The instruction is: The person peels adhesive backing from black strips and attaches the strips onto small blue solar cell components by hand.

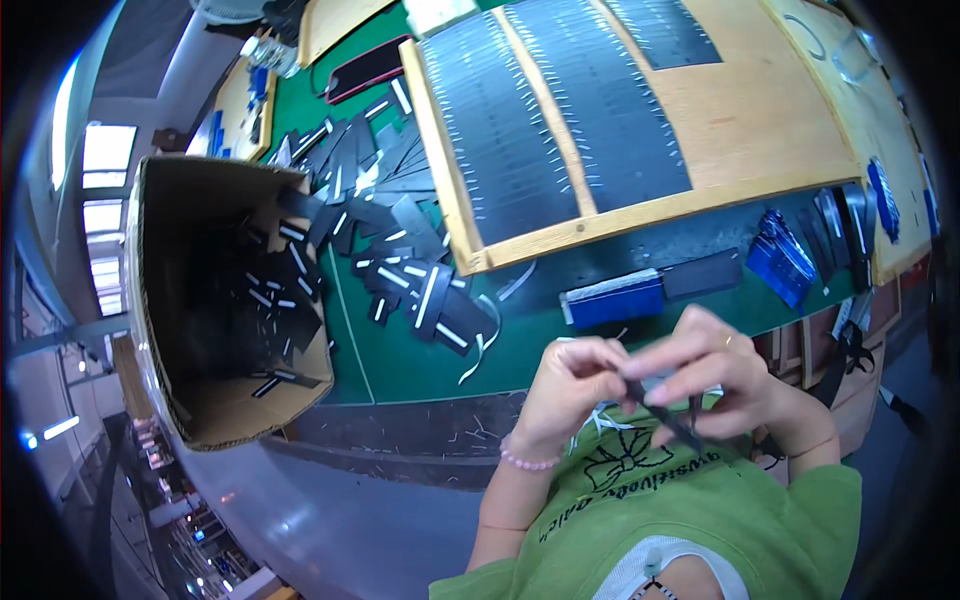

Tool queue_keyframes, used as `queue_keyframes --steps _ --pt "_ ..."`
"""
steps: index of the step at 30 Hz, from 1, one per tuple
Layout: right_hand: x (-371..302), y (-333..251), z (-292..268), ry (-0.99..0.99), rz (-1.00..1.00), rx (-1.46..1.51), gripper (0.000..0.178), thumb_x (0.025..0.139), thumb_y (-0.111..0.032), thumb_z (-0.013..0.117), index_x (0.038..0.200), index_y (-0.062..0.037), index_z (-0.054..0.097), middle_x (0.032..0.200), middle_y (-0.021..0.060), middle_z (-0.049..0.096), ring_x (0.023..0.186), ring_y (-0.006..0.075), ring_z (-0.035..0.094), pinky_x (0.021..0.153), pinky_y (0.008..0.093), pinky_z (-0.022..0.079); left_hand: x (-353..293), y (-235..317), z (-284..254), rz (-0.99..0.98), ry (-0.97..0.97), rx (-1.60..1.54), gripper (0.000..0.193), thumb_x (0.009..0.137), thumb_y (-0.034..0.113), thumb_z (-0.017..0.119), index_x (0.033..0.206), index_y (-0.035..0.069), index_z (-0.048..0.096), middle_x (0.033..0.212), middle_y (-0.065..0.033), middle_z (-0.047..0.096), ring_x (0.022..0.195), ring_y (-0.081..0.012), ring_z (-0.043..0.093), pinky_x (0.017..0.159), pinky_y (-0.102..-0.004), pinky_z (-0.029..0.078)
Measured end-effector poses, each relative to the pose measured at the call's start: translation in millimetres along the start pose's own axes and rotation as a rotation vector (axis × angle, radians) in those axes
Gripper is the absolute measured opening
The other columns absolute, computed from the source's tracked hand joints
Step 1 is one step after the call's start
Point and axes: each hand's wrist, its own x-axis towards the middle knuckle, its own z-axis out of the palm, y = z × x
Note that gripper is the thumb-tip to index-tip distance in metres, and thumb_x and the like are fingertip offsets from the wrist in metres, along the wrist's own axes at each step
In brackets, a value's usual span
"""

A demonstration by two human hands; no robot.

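Close in front of my green shirt, my left hand [580, 378] pinches a thin dark strip [683, 432] between thumb and fingers. My right hand [715, 368] is closed on the same strip from the other side; its fingers are slightly blurred. What the fingertips do on the strip is partly hidden. Just beyond the hands, on the green table [350, 370], lie a blue-edged stack of pieces [615, 300] and a flat dark piece [703, 275]. A fanned blue and black bundle [780, 260] rests farther right.
A wooden tray [620, 222] holds rows of dark pieces with pale ends. Left of it spreads a loose pile of black pieces [400, 240] with white stripes. An open cardboard box [235, 435] with similar pieces stands at left. A phone [370, 70] lies at the back.
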Motion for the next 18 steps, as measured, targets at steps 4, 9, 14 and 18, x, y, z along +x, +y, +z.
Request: queue_keyframes --steps 4,9,14,18 --pt "-12 -7 -21 0.225 0.107 -0.253 0.039 0.064 -0.012 0.081 0.097 -0.0057 0.06 0.094 0.0105 0.064 0.078 0.0215 0.06 0.065 0.0315 0.045 -15 49 -9 0.368 0.604 0.923 0.031 0.07 -0.013 0.059 0.099 -0.003 0.065 0.088 -0.0095 0.064 0.067 -0.0102 0.061 0.059 -0.0202 0.048" --pt "-28 15 -38 0.077 0.392 -0.861 0.039 0.058 -0.014 0.078 0.093 -0.0081 0.063 0.086 0.0046 0.052 0.078 0.0228 0.054 0.062 0.033 0.047 -11 96 -81 0.406 1.19 1.831 0.035 0.067 0.015 0.079 0.097 0.002 0.066 0.091 -0.0056 0.058 0.064 -0.0145 0.048 0.062 -0.0287 0.042" --pt "-30 30 -40 0.003 0.466 -0.854 0.038 0.059 -0.015 0.077 0.094 -0.0077 0.063 0.088 0.0039 0.052 0.082 0.022 0.053 0.065 0.0324 0.047 -14 101 -75 0.534 1.209 1.692 0.021 0.069 0.007 0.077 0.077 0.001 0.058 0.07 0.0 0.053 0.052 -0.0059 0.037 0.048 -0.0211 0.032" --pt "-27 26 -40 0.126 0.432 -0.854 0.043 0.061 -0.019 0.078 0.098 -0.0054 0.06 0.092 0.0056 0.052 0.083 0.0237 0.053 0.066 0.0333 0.048 -41 94 -16 0.683 1.009 1.024 0.02 0.081 -0.003 0.063 0.1 -0.004 0.057 0.083 -0.0072 0.057 0.054 -0.0082 0.051 0.047 -0.0189 0.041"
